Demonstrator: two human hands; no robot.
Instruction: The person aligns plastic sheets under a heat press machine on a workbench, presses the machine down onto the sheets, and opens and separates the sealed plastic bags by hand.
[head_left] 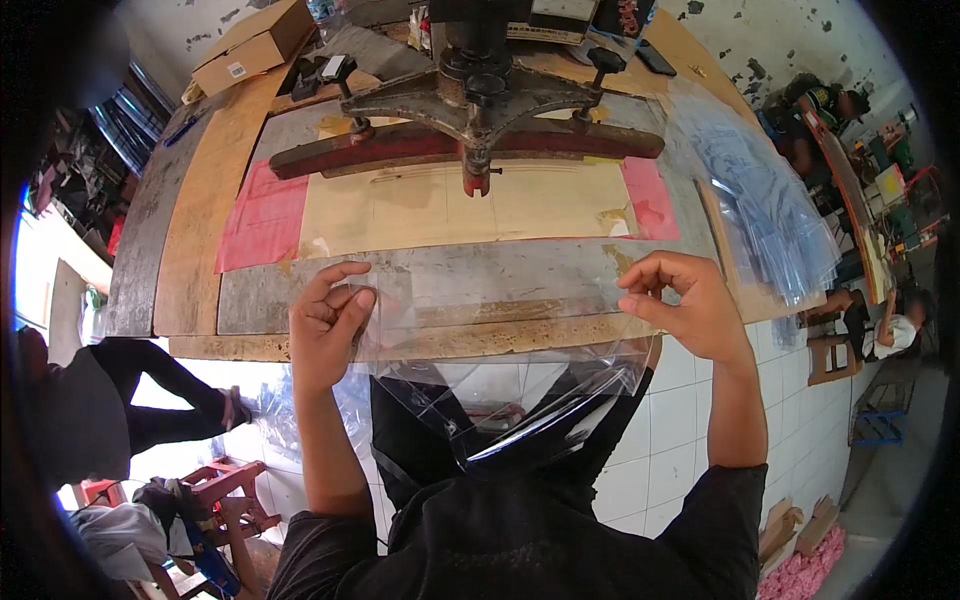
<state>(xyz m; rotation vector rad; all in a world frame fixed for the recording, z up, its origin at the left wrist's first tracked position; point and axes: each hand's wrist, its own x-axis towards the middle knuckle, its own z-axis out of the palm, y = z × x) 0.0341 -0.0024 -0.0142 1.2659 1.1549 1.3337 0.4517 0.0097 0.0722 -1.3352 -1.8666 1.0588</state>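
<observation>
Two hands [333,318] [684,302], set apart, pinch clear sheet [520,385].
Sheet droops past tabletop [188,225] edge; press bar [400,148] well beyond.

One sheet [515,375]: clear, colourless plastic, thin and glossy. We hold it up, spread between our left hand [335,312] and right hand [690,302]; its lower part sags, creased and streaked with white glare.

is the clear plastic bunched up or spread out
Spread out: the clear plastic spans from left hand to right hand, sagging between them.
</observation>
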